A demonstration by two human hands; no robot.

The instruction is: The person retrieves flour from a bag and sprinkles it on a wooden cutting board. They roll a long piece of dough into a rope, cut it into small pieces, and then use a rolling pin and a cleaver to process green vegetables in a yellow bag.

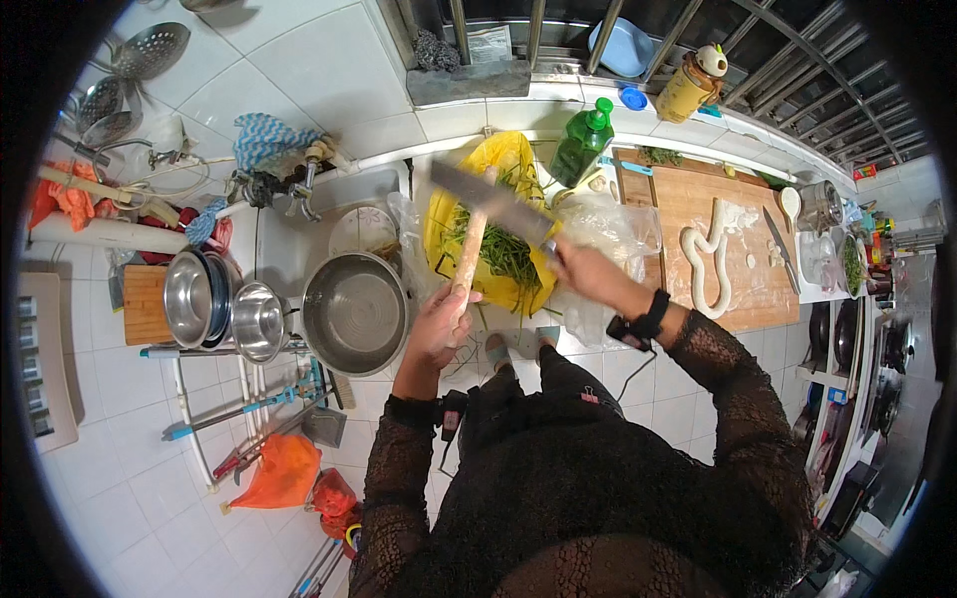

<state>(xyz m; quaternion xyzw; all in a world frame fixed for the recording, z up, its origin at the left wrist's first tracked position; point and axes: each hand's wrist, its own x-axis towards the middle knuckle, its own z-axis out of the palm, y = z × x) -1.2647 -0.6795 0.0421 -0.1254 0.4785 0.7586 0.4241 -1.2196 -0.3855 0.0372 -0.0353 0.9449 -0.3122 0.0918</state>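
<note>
My left hand (441, 321) grips the lower end of a long, pale brown stick-shaped piece (469, 254), perhaps a root vegetable or a wooden rod, which points up and away from me. In my right hand (598, 276) is the yellow handle of a wide-bladed knife (490, 200), somewhat blurred, its blade crossing the upper part of the stick. Beneath both lies an open yellow plastic bag (534, 288) with green leafy vegetables (508, 250). To the right, a long looped strip of dough (691, 261) rests on a wooden board (755, 291) beside a second knife (781, 243).
A large metal pot (355, 314) stands at the sink's edge, left of my left hand. Steel bowls (187, 299) sit farther left. A green pump bottle (583, 146) stands behind the clear plastic bags (613, 232). A faucet (305, 190) juts over the sink.
</note>
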